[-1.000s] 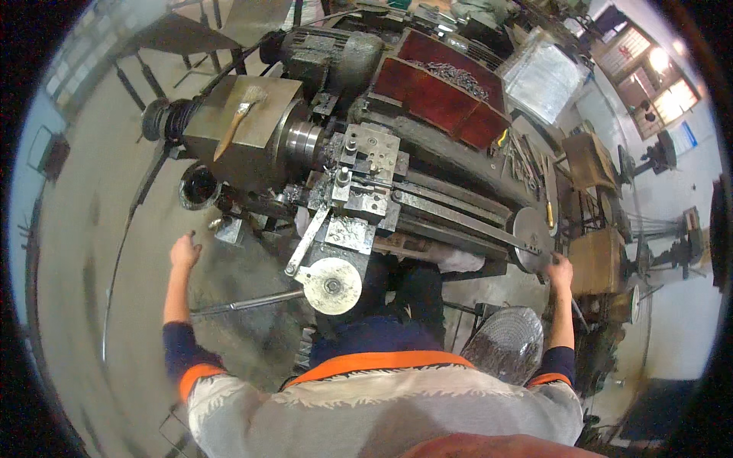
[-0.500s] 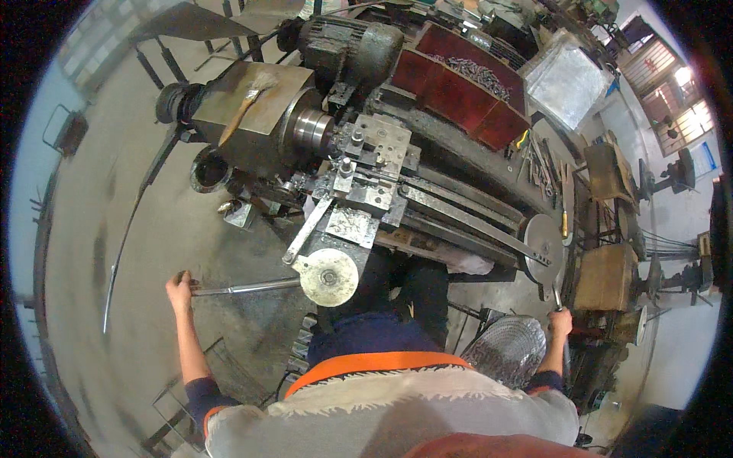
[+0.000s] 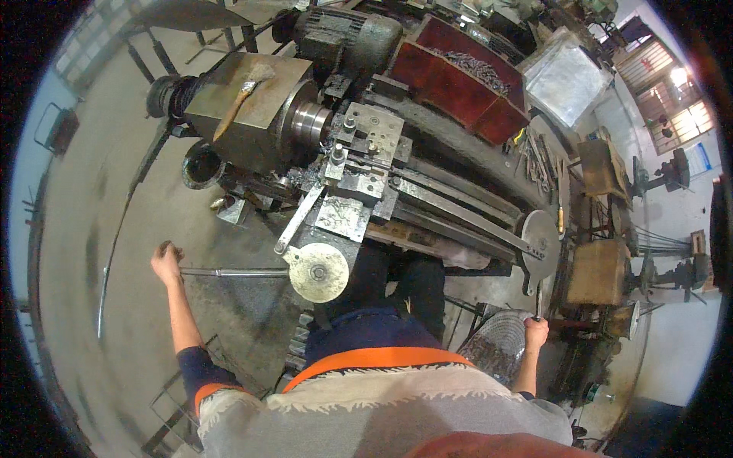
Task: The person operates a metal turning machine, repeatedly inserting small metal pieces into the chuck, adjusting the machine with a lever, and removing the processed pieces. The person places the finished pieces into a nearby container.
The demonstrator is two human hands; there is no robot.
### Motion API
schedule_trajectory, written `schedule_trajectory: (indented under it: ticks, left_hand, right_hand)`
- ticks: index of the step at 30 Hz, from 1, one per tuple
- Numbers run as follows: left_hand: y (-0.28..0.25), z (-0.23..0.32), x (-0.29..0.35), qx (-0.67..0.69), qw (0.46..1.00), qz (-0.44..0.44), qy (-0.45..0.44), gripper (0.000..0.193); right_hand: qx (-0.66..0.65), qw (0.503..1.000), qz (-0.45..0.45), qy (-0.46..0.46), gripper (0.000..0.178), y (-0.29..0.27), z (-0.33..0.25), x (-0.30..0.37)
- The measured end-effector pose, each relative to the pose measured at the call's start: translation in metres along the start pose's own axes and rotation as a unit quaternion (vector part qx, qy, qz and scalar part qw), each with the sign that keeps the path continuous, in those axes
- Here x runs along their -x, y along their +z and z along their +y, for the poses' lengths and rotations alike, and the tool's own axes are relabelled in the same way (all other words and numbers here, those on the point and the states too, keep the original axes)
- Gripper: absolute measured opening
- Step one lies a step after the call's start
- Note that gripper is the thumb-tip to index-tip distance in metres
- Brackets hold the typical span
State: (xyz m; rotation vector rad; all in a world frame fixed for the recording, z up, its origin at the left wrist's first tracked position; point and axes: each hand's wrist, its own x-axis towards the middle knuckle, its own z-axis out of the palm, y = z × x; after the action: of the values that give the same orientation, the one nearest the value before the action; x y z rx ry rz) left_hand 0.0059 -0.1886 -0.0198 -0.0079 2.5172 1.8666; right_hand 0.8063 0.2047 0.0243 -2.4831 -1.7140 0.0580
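- The long lever (image 3: pixel 233 272) is gripped at its outer end by the left hand (image 3: pixel 166 262), over floor (image 3: pixel 134 305), well apart from the machine's (image 3: pixel 363 187) front edge.
- The short lever (image 3: pixel 539 299) is clasped by the right hand (image 3: pixel 536 331) near the machine's right end.

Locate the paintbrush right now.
Head view, upper left: the paintbrush lies on the flat top of the box-shaped metal housing, left of the shiny cylinder.
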Motion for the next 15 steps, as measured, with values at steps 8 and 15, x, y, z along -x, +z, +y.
schedule_trajectory:
  ticks: [8,15]
  left_hand:
    - [0.006,0.026,0.016,0.008,1.000,-0.007,-0.009,0.025]
    - [0.011,-0.012,0.039,0.203,0.963,0.136,-0.113,0.019]
  right_hand:
    - [-0.001,1.000,0.009,-0.002,0.034,-0.019,-0.018,0.015]
    - [0.084,0.993,0.061,-0.053,0.037,-0.011,0.026,-0.055]
